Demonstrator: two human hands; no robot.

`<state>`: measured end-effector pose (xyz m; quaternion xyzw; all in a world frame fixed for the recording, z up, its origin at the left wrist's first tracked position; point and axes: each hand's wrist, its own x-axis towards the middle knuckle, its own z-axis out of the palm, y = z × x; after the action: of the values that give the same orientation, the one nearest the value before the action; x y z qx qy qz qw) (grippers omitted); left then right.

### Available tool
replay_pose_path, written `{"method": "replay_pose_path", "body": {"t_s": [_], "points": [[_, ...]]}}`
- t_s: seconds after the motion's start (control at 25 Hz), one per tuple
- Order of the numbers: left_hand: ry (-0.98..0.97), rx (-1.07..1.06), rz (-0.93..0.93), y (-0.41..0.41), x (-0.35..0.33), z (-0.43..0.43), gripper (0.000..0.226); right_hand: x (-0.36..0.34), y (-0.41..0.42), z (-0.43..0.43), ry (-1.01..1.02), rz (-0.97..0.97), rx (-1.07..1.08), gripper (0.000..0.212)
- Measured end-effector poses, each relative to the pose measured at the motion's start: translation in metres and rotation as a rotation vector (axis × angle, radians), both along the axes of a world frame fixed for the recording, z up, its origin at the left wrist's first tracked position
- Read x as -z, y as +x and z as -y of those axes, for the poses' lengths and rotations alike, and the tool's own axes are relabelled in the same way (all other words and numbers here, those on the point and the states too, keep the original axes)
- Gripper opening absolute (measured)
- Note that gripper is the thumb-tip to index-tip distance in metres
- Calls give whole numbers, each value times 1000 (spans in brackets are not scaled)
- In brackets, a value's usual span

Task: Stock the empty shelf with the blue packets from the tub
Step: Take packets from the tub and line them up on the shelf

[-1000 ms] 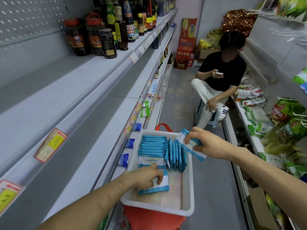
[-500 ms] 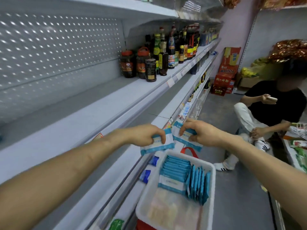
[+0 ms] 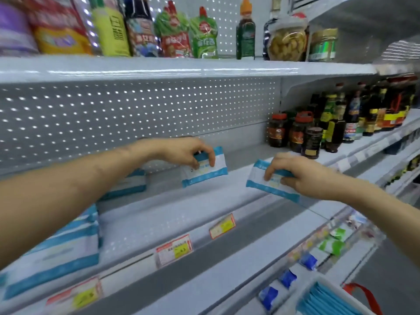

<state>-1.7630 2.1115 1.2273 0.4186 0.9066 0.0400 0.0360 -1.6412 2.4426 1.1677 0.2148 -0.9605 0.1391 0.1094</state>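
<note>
Left hand (image 3: 188,151) pinches a white, blue-banded flat packet (image 3: 204,172) upright at frame centre, long axis along the pale grey metal shelf (image 3: 181,208); contact unclear. Right hand (image 3: 302,176) grips a second blue-banded packet (image 3: 266,184), tilted, centre right, nearer the front edge.

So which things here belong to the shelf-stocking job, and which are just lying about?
Job: left hand gripping a blue packet; right hand gripping a second packet; stocked packets; shelf; tub.
Just about: sauce jars; pouches above; pickle jar; price tags.
</note>
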Motion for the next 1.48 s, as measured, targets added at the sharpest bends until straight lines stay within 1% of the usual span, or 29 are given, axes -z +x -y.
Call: {"method": "replay_pose_path", "body": {"t_s": [0.16,0.28,0.4,0.6,0.76,0.84,0.96,1.08,1.24,1.4,1.48], "points": [[-68,-221,-20,-11,9,79,34,2,-33,48,-30,-41,-158,44],[-133,-328,-31,-15,22,125,39,10,-54,79,-18,-27,-244,44],[-149,-395,1,-20,37,166,44,15,-77,111,24,-1,-292,44],[-153,-439,-31,-33,50,197,47,22,-115,175,60,23,-360,44],[-135,-436,6,-46,57,217,51,23,-140,239,46,32,-430,46],[-137,-415,3,-51,60,222,50,26,-150,267,47,31,-485,49],[-157,-406,-43,-62,66,234,47,29,-170,307,75,95,-498,54],[-115,-403,-16,-69,66,246,52,31,-183,338,74,93,-533,55],[-4,-402,-41,-72,54,261,60,38,-198,363,64,67,-559,54],[175,-465,-75,-66,41,271,63,46,-204,374,55,41,-580,47],[190,-472,-77,-59,35,271,63,51,-202,375,60,-10,-592,44]]}}
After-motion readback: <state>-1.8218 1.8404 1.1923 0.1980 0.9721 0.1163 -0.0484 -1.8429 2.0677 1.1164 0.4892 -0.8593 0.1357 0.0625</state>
